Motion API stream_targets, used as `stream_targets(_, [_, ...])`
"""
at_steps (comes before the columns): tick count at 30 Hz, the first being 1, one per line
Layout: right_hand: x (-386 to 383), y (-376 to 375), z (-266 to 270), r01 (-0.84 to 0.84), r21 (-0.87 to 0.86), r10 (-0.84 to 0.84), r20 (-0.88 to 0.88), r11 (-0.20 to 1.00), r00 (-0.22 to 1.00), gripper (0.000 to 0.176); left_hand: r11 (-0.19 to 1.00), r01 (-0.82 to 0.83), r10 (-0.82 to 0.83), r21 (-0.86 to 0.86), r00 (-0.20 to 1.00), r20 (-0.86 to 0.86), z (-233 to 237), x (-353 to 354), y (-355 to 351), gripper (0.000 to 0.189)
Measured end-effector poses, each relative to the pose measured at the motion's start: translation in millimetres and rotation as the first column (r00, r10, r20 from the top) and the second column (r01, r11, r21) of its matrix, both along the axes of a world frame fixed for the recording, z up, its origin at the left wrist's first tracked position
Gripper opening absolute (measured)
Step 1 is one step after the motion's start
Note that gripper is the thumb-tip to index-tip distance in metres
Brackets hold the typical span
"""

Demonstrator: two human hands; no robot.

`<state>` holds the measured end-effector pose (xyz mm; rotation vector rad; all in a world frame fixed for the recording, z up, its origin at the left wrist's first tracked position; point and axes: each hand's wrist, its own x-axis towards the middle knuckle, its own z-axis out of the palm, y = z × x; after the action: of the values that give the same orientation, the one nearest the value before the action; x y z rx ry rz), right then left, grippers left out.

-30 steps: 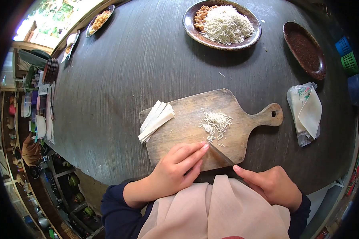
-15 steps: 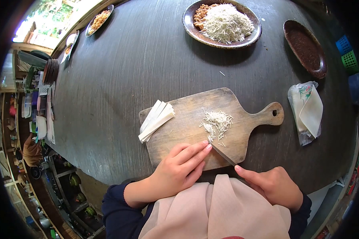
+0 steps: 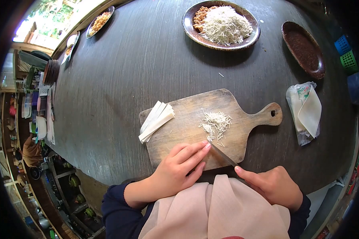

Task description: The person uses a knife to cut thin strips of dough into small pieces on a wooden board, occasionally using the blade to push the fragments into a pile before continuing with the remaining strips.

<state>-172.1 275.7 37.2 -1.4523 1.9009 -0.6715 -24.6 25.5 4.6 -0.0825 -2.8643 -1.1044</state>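
A wooden cutting board with a handle lies in front of me. My left hand rests on its near part, fingertips pressed together beside the blade; whatever lies under them is hidden. In my right hand is a knife, its tip meeting my left fingertips and its handle covered by my grip. Just beyond the blade sits a small loose pile of thin white shreds. Flat white strips, stacked and slightly fanned, lie at the board's left end.
At the far side stands a brown plate heaped with white shreds and brown wavy pieces. A brown oval dish is right of it. Nearer lies a plastic packet with white sheets. A small food dish sits far left.
The knife and both hands stay in nearly the same place on the board. The view has shifted very slightly; the pile and strips look unchanged.
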Motion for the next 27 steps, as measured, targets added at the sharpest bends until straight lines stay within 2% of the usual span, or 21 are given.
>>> stream_targets(7, [0.4, 0.8, -4.5, -0.030, 0.019, 0.031, -0.021, 0.999, 0.999, 0.057, 1.000, -0.006, 0.005, 0.012, 1.000, 0.016, 0.4, 0.3, -0.1, 0.043])
stream_targets(27, [1.4, -1.8, -4.7, 0.040, -0.018, -0.040, -0.018, 0.999, 0.999, 0.054, 1.000, 0.000, 0.000, -0.013, 1.000, 0.003, -0.8, 1.0, 0.5, 0.046])
